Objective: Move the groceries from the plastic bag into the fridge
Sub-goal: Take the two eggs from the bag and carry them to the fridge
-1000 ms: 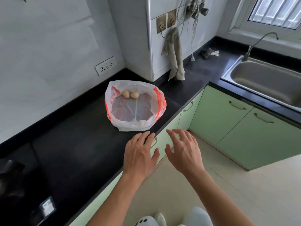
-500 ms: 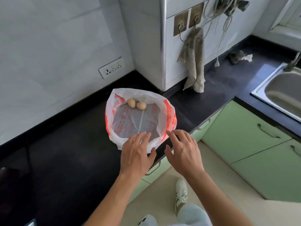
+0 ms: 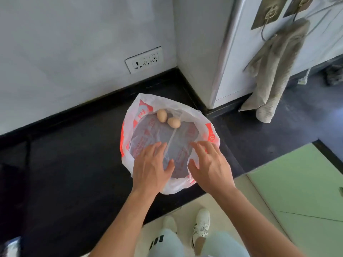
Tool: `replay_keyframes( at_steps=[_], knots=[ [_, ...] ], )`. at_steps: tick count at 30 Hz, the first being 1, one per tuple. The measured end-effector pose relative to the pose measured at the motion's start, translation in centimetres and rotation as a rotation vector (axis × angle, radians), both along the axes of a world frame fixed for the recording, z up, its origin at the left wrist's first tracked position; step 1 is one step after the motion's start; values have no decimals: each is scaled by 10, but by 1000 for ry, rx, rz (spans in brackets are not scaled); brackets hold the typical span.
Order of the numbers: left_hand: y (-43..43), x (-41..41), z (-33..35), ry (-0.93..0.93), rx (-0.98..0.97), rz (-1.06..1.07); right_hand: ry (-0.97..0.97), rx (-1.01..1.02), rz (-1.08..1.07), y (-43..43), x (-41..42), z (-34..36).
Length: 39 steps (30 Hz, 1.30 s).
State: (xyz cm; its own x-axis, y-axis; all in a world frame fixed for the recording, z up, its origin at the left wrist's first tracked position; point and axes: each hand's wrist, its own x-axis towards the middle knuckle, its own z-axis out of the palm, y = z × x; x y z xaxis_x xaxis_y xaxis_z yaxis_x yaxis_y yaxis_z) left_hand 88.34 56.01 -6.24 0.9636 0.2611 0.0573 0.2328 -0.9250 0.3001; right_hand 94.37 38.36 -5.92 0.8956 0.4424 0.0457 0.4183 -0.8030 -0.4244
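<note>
Two eggs [image 3: 168, 118] lie in the bag [image 3: 128, 130]; left hand [image 3: 151, 168] and right hand [image 3: 210, 166] hover above it, fingers [image 3: 157, 147] released.

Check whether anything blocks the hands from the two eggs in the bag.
Nothing visible. The plastic bag lies wide open; both eggs sit bare at its far side. The left hand and right hand are open over the near rim, with only bare bag floor between.
</note>
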Motion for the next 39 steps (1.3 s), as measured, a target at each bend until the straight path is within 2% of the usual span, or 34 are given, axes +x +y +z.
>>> replay_keyframes(
  at_steps=[8,14,17,32,34,37,39],
  knots=[
    [48,76,-39,-20,-16,-6,108,-83,9,47,49,-39],
    [74,128,-63,-120,-232,156,136,-77,-18,83,93,-55],
    [81,147,-75,-101,-254,200,144,-61,-30,99,110,-62],
    [99,178,-84,13,-298,101,302,-116,-105,123,130,-78],
    [101,176,-81,43,-342,95,369,-57,-160,121,129,-75],
    [102,163,-77,39,-451,121,497,155,-253,116,125,-67],
    [97,150,-69,14,-566,167,456,289,-280,110,117,-61]
  ],
)
